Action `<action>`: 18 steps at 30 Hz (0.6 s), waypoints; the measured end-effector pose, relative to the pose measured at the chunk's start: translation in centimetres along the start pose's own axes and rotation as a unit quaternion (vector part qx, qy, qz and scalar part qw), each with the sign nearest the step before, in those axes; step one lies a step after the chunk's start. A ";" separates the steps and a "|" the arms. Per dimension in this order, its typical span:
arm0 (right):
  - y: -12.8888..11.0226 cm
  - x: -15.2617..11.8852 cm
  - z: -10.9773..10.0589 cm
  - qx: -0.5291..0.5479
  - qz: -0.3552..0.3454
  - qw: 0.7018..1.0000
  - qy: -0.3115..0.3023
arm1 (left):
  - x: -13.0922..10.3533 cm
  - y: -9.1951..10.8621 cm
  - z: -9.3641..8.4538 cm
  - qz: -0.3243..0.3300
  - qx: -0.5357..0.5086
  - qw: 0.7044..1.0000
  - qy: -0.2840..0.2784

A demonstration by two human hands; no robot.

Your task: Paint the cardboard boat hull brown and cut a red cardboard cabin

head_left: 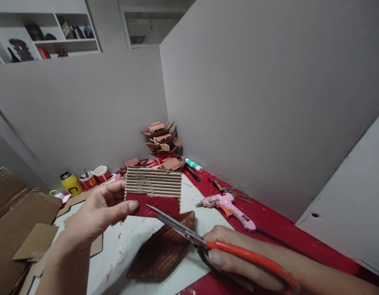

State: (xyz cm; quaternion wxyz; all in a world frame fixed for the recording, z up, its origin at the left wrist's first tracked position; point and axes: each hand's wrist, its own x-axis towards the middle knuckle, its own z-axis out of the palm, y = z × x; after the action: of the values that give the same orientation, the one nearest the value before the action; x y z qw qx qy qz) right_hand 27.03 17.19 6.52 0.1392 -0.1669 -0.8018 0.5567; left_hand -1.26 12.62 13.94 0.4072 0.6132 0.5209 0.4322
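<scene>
Pinched by its left edge in my left hand (105,207) is a rectangular piece of corrugated cardboard (158,182), its upper part bare and ridged, its lower part covered in dark red. My right hand (226,250) grips a pair of scissors (177,225) with an orange handle. Their blades look closed or nearly so, and the tip points at the red strip; whether it touches I cannot tell. Below the blades a brown ridged boat hull (165,250) made of cardboard lies on a white board (115,254).
A pink glue gun (228,208) with a cord lies on the red tablecloth (269,241) to the right. Finished model boats (160,139) are stacked in the corner. Cardboard sheets (17,229) pile up at left, near a yellow bottle (71,183) and paper cups (101,174).
</scene>
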 end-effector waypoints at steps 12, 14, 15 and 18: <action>0.6 0.0 0.1 -0.005 0.024 0.999 -0.042 | -0.3 -0.1 0.0 -0.012 -0.050 0.998 0.042; 0.6 0.0 0.3 -0.001 0.024 0.999 -0.041 | -0.3 0.1 0.1 -0.013 -0.043 0.999 0.029; 0.7 0.1 0.4 0.001 0.024 0.999 -0.040 | -0.3 0.2 0.1 -0.012 -0.036 0.999 0.019; 0.7 0.0 0.5 0.013 0.031 0.999 -0.032 | -0.3 0.4 0.0 0.002 -0.005 1.000 -0.008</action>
State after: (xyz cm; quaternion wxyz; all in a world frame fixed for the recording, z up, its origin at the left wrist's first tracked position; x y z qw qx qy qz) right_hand 26.94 16.99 5.71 0.0978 -0.1721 -0.7932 0.5759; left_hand -1.20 12.28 14.33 0.4139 0.6155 0.5142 0.4306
